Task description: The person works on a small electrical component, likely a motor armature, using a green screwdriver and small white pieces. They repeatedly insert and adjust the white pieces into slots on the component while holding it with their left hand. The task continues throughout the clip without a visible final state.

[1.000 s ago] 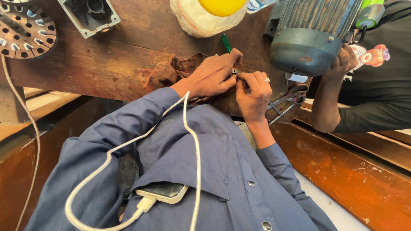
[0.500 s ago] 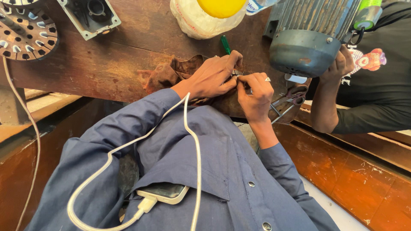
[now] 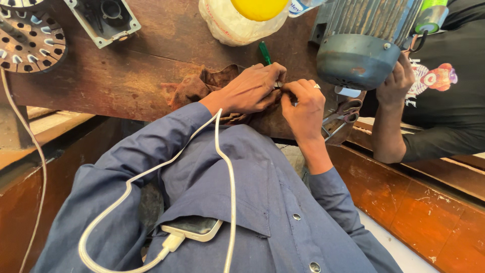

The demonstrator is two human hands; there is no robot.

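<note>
My left hand (image 3: 250, 91) and right hand (image 3: 303, 103) meet fingertip to fingertip at the near edge of the worn, rust-brown wooden tabletop (image 3: 126, 76), pinched together on a small metal part; too hidden to tell its shape. A slim green-handled screwdriver (image 3: 264, 51) sticks out past my left knuckles, long axis pointing away from me. Crumpled brown rag (image 3: 202, 86) under left hand. Ribbed grey-blue metal motor (image 3: 361, 55) just right, another person's hand (image 3: 396, 81) on it.

One motor (image 3: 364, 48), one phone (image 3: 194, 227), three hands (image 3: 250, 91).
</note>
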